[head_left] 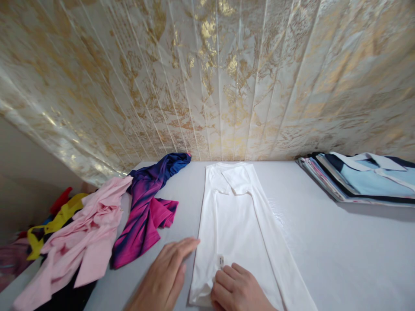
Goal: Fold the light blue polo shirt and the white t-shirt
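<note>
A white T-shirt [240,229] lies face down and lengthwise on the table, its sides and short sleeves folded inward over its back. A small label [220,261] shows near its lower end. My left hand [171,272] is beside the shirt's left edge, fingers stretched out, the fingertips at the edge. On the lower part of the shirt, my right hand [238,289] has its fingers curled and closed on the fabric, which puckers beside them. Its thumb is hidden.
A pink and navy shirt [145,211] lies loose to the left. Beyond it are a pink garment [94,224] and a yellow one [61,216] at the table's edge. Several folded clothes [366,177] are stacked at the far right. A gold-patterned curtain [220,77] hangs behind the table.
</note>
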### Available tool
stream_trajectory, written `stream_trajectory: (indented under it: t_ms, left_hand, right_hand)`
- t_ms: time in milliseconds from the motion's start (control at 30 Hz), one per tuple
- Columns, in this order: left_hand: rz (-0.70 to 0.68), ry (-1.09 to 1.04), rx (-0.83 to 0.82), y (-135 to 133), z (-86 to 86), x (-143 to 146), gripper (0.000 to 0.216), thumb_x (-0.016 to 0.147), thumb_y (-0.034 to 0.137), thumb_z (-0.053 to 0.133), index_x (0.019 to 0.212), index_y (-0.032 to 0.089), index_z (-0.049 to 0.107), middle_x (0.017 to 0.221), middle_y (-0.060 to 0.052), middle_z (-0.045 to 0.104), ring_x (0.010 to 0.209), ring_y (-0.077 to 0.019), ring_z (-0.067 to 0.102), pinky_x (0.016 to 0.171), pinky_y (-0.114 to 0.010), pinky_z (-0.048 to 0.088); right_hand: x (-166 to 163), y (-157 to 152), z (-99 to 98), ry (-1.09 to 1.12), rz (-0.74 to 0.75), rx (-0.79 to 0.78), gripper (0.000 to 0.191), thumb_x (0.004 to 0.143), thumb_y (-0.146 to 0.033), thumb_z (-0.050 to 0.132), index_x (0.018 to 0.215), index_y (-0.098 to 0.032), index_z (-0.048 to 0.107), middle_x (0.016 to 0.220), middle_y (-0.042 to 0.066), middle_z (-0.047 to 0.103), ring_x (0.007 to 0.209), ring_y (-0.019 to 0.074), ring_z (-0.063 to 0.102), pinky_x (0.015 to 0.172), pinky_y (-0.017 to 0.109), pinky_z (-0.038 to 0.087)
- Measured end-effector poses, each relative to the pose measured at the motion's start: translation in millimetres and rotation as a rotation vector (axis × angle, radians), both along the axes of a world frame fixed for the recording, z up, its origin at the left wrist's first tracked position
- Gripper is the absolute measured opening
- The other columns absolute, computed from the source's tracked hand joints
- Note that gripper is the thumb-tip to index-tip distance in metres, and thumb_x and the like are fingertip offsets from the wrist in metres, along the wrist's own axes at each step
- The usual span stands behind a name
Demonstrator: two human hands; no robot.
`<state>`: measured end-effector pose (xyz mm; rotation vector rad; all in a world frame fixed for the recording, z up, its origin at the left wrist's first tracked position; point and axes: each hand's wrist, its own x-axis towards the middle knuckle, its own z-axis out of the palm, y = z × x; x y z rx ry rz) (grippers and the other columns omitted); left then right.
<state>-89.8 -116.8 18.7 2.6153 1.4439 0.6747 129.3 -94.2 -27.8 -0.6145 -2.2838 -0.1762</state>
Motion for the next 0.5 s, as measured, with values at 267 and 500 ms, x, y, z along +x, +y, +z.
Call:
stream_trajectory:
  t_ms: [267,500]
  left_hand:
    - [0.049,0.208,-0.179,162,-0.8,19,0.048,0.098,0.023,0.031,0.145,0.020,0.035,0.156,-0.010,0.028,0.144,-0.0196,0.023,0.111,-0.043,0.028]
    - [0.065,0.231,-0.221,248,-25.8,47,0.047,0.101,0.036,0.027,0.144,0.019,0.035,0.155,-0.010,0.031,0.144,-0.0218,0.024,0.111,-0.042,0.023]
  right_hand:
    - [-3,-5,11.4,-0.028,-0.016,0.148,0.037,0.096,-0.012,0.039,0.061,-0.020,0.042,0.046,-0.006,0.042,0.041,0.0115,0.035,0.049,0.030,0.021]
    - [-10,-7,14.8,-0.011,-0.051,0.150,0.043,0.096,-0.011,0.036,0.055,-0.019,0.040,0.042,-0.004,0.039,0.040,0.0109,0.033,0.047,0.029,0.022]
